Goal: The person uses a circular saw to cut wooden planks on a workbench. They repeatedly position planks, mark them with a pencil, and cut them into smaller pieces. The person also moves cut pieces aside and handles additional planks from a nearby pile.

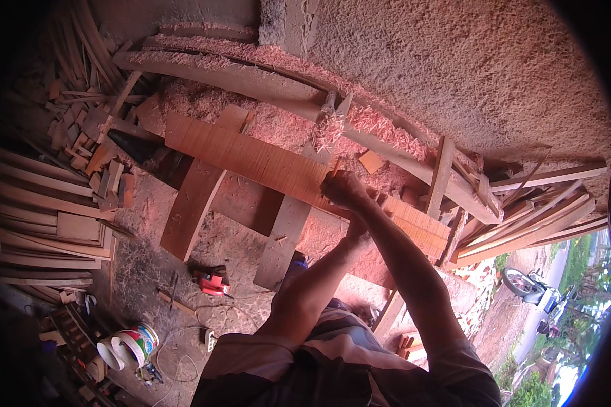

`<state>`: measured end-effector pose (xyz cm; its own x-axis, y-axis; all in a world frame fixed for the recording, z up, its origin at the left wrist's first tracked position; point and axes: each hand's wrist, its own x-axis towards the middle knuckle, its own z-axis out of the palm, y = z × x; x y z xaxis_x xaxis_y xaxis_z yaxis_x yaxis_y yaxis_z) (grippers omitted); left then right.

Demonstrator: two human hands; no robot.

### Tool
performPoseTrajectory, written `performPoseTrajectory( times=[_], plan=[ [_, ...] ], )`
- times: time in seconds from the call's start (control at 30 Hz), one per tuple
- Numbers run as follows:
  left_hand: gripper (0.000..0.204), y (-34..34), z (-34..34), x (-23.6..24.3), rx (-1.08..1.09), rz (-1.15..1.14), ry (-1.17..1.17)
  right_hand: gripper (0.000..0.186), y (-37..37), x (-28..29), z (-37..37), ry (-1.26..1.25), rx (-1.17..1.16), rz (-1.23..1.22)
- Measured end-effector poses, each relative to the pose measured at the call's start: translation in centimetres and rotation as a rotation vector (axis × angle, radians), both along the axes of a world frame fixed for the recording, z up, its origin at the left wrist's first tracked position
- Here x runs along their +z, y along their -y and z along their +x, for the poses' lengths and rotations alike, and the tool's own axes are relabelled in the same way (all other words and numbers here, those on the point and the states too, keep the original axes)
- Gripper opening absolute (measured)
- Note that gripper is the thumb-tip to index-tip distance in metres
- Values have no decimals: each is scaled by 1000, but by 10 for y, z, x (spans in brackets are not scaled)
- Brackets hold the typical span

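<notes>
A long wooden board [251, 152], marked with many close crosswise lines, lies slantwise in front of me on rough timber supports. My right hand [345, 190] is closed at the middle of the board, around something whose small orange-brown end shows above the fingers; its kind cannot be made out. Just behind it, my left hand [361, 229] sits at the board's near edge, mostly covered by the right forearm, so its fingers are hidden. A small square wood block [371, 161] lies beyond the board, among pink shavings.
A heavy beam [244, 85] covered with shavings runs along the rough wall. Curved planks [193, 210] cross beneath the board. On the floor are a red power tool [214, 285], a cord and a white bucket [139, 342]. Stacked wood stands at both sides; a motorcycle [529, 288] is outside.
</notes>
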<state>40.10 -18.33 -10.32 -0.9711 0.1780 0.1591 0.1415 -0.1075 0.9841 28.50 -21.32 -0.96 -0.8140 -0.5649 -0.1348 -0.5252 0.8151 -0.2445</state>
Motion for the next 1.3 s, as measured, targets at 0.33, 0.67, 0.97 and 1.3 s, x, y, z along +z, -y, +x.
performPoseTrajectory(
  times=[0.33,0.67,0.97,1.3],
  plan=[
    [48,11,-5,-12,77,-921,-616,24,3,-2,2,-115,27,42],
    [52,12,-10,39,-66,-349,-100,24,-28,72,17,132,-505,-963],
    [48,123,3,73,194,-713,-383,23,-151,145,149,-70,-848,-1100],
    [38,400,33,19,1186,-890,395,40,-177,79,240,-2,-1207,-1047]
  ],
)
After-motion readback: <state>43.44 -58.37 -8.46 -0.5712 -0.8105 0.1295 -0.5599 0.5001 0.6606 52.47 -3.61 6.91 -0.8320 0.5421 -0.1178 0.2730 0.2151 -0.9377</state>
